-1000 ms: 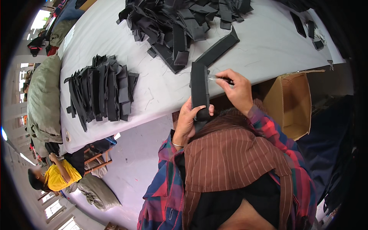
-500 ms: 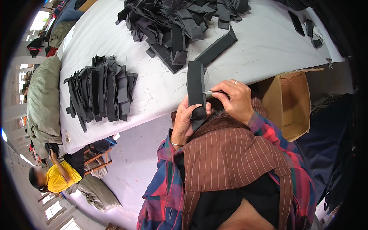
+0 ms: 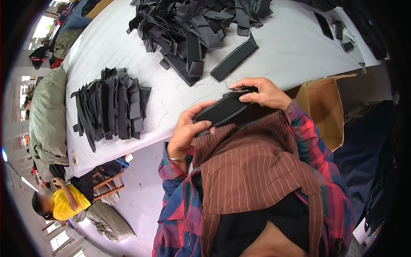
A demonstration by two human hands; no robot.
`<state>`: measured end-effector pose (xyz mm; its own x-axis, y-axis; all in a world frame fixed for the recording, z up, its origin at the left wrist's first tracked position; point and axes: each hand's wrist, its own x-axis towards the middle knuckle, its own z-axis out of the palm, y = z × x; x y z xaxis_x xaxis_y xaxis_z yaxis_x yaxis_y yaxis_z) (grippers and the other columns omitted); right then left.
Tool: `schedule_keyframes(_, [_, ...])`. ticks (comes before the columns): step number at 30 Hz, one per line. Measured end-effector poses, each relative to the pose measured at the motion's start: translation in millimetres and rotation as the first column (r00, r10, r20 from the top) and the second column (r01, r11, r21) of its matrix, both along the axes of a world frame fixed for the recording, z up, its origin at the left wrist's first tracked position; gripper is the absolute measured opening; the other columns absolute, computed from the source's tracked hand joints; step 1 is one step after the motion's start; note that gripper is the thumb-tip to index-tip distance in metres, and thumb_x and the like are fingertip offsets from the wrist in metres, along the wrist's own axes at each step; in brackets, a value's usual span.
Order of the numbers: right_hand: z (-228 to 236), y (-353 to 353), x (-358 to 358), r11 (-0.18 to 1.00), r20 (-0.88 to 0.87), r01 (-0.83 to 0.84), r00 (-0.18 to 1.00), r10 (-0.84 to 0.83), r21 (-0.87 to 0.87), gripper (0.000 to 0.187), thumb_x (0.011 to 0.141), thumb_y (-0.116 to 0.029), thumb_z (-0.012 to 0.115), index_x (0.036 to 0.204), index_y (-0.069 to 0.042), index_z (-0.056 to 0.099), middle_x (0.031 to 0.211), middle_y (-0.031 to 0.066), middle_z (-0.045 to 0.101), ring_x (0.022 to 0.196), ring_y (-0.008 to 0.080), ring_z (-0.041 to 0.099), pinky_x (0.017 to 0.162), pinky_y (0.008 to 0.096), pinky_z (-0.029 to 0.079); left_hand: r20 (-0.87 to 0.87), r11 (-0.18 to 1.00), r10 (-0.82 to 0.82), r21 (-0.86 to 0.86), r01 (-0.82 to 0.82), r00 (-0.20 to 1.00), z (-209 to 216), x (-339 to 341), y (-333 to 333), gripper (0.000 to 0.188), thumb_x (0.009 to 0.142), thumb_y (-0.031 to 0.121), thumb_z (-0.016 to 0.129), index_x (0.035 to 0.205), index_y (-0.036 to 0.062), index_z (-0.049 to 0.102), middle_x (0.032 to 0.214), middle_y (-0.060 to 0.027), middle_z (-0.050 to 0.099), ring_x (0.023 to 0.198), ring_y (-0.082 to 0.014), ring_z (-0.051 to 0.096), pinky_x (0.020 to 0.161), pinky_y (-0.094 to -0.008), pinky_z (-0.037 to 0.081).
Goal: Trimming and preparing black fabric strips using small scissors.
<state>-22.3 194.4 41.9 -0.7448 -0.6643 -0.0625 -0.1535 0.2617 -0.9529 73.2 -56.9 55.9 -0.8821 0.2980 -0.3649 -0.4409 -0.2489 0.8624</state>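
Observation:
A folded black fabric strip (image 3: 222, 109) stretches sideways between my hands, just off the table's near edge. My left hand (image 3: 188, 126) pinches its left end, thumb on top. My right hand (image 3: 266, 93) is closed on the other end, with a small pointed metal tool (image 3: 233, 89), which looks like thread snips, in the same fingers. Most of the tool is covered by the hand. Beyond the held piece, a single black strip (image 3: 234, 59) lies slantwise on the white table (image 3: 171, 100). Loose threads are scattered near it.
A heaped pile of black strips (image 3: 195, 25) covers the table's far side. At left lies a neater row of strips (image 3: 112, 103). An open cardboard box (image 3: 321, 111) stands right of me, below table level. A person in yellow (image 3: 70, 203) is at far left, beside stuffed sacks (image 3: 47, 115).
The held strip has turned from upright to sideways, leaving the lone strip on the table uncovered. My left hand has moved left; my right hand now grips the strip's other end.

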Motion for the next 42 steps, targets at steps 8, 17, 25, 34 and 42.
schedule_keyframes(8, [-11.7, 3.7, 9.9, 0.990, 0.241, 0.132, 0.964, -0.115, -0.054, 0.011, 0.082, -0.005, 0.065, 0.090, 0.000, 0.062, 0.078, -0.0052, 0.056, 0.073, 0.0022, 0.047, 0.068, 0.0198, 0.040, -0.026, 0.962, 0.266, 0.067, -0.264, 0.964, -4.3, -14.4, -25.6, 0.047, 0.081, -0.007, 0.052, 0.127, -0.0014, 0.051, 0.086, -0.0116, 0.063, 0.060, -0.0157, 0.063, 0.055, -0.0223, 0.050])
schedule_keyframes(17, [-12.5, 14.8, -0.9, 0.927, -0.150, 0.375, 0.917, -0.370, 0.001, 0.009, 0.085, -0.010, 0.063, 0.086, -0.001, 0.061, 0.068, 0.0032, 0.056, 0.066, 0.0079, 0.048, 0.064, 0.0243, 0.042, -0.003, 0.987, 0.133, 0.090, -0.132, 0.991, -5.8, -9.9, -19.0, 0.054, 0.076, -0.007, 0.039, 0.130, -0.0038, 0.048, 0.099, -0.0174, 0.064, 0.080, -0.0224, 0.066, 0.071, -0.0277, 0.054])
schedule_keyframes(25, [3.6, 14.7, -27.5, 0.936, -0.254, 0.347, 0.912, -0.322, 0.061, 0.010, 0.083, -0.011, 0.061, 0.088, -0.003, 0.062, 0.080, 0.0056, 0.059, 0.073, 0.0159, 0.055, 0.070, 0.0272, 0.043, 0.005, 0.992, 0.005, 0.129, -0.006, 1.000, -4.1, -5.9, -9.2, 0.045, 0.088, 0.001, 0.045, 0.133, -0.0021, 0.042, 0.104, -0.0183, 0.063, 0.084, -0.0213, 0.067, 0.069, -0.0265, 0.053])
schedule_keyframes(34, [7.0, -31.3, -7.0, 0.890, -0.568, 0.452, 0.719, -0.401, -0.057, 0.020, 0.076, -0.014, 0.071, 0.094, -0.011, 0.066, 0.090, 0.0029, 0.058, 0.082, 0.0230, 0.062, 0.070, 0.0330, 0.049, -0.043, 0.956, 0.095, 0.283, -0.079, 0.994, -13.3, -1.1, 23.5, 0.048, 0.093, 0.004, 0.050, 0.137, -0.0060, 0.033, 0.112, -0.0195, 0.062, 0.093, -0.0268, 0.067, 0.069, -0.0280, 0.056])
schedule_keyframes(42, [31.6, -45.1, 44.6, 0.943, -0.283, 0.298, 0.901, -0.329, -0.147, 0.030, 0.075, -0.018, 0.075, 0.103, -0.011, 0.066, 0.103, 0.0054, 0.063, 0.090, 0.0245, 0.065, 0.078, 0.0319, 0.052, -0.082, 0.951, 0.230, 0.230, -0.206, 0.970, -20.7, -2.6, 30.1, 0.029, 0.093, 0.012, 0.057, 0.117, -0.0028, 0.051, 0.092, -0.0087, 0.066, 0.078, -0.0134, 0.065, 0.063, -0.0221, 0.051])
